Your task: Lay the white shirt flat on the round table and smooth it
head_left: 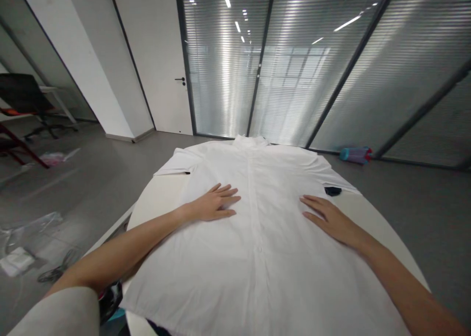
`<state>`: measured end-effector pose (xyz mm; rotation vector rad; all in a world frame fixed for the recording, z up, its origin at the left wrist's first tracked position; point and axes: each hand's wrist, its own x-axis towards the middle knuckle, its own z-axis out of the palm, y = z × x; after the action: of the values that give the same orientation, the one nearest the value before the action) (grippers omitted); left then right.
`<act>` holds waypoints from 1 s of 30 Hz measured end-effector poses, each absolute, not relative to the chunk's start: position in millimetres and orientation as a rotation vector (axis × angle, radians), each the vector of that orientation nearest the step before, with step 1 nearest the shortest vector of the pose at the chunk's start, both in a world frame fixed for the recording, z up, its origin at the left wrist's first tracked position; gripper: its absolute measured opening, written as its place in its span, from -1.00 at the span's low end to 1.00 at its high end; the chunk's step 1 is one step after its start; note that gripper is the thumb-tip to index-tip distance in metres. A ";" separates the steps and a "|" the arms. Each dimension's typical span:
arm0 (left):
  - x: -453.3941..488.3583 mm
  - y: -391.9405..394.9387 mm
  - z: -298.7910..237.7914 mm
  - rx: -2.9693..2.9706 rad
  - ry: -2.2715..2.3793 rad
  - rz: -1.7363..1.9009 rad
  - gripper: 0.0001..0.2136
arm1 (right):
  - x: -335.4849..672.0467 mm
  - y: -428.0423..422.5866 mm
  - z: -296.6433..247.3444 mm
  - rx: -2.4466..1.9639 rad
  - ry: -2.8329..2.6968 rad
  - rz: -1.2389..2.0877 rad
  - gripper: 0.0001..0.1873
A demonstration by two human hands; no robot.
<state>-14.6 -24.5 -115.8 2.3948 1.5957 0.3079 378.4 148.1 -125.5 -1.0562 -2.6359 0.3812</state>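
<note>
A white short-sleeved button-up shirt (279, 257) lies spread out, front side up, with its collar at the far end and its hem toward me. Flat on the left half of the shirt's chest rests my left hand (215, 203), fingers spread. My right hand (329, 218) is at the shirt's right side, its fingers stretched out and pointing inward over the fabric. Neither hand grasps anything. The button placket runs down the middle between them. Under the shirt is a white table (386, 228), mostly covered by it.
A small dark object (333, 191) shows by the right sleeve. Blinds and glass panels (294, 56) stand behind the table, beside a white door (154, 56). A blue and purple item (356, 155) lies on the floor at right. At left are an office chair (25, 95) and cables (59, 270).
</note>
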 end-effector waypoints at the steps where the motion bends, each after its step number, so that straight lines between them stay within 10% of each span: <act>1: -14.8 -24.7 -115.9 2.392 1.584 0.316 -0.41 | 381.1 147.0 -128.9 -1.069 -2.631 0.425 -0.33; 30: -158.9 0.7 -121.9 1.630 2.574 0.746 -0.63 | 398.2 134.4 -113.2 -1.048 -2.546 0.784 -0.38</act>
<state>-158.9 0.7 -121.9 1.6303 2.5742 0.7455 398.2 134.4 -113.2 -1.0483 -2.5461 0.7835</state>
